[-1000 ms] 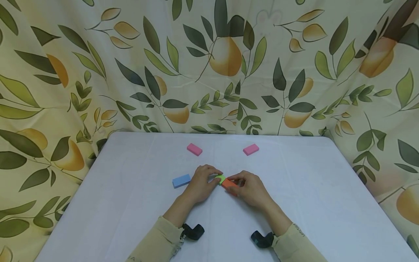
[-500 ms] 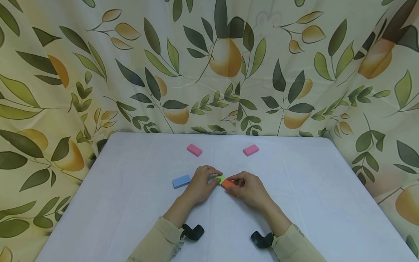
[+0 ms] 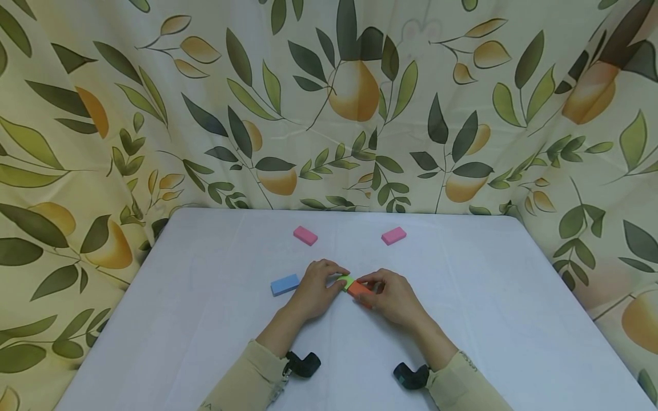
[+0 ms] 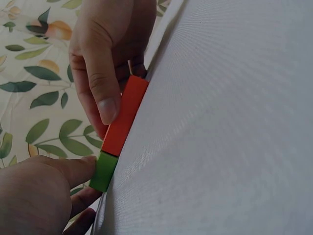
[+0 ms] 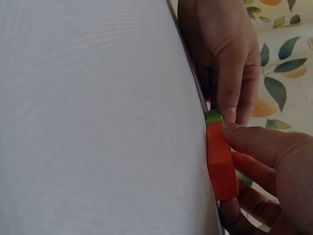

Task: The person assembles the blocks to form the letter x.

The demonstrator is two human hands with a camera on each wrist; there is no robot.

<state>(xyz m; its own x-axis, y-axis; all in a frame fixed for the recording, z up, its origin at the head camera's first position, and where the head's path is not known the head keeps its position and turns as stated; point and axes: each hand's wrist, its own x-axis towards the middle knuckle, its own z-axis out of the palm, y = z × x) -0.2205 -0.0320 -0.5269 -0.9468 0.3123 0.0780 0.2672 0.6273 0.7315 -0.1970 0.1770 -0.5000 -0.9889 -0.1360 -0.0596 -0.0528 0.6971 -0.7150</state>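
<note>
left hand (image 3: 315, 289) seemingly pinches green block (image 4: 103, 171); right (image 3: 396, 297), orange (image 4: 127, 116)

An orange block (image 4: 128, 112) lies flat, its end apparently touching a partly covered green block (image 4: 103, 171).

behind the left hand (image 3: 319, 290), the forearm is covered by a loose beige left sleeve (image 3: 244, 377); behind the right hand (image 3: 394, 297), by a matching right sleeve (image 3: 470, 387), on which dark marks (image 3: 469, 361), too small to be read, are seen. just behind each hand, on the inner side, a bent, rounded black shape is worn: the left camera (image 3: 306, 365) and the right camera (image 3: 411, 377).
</note>
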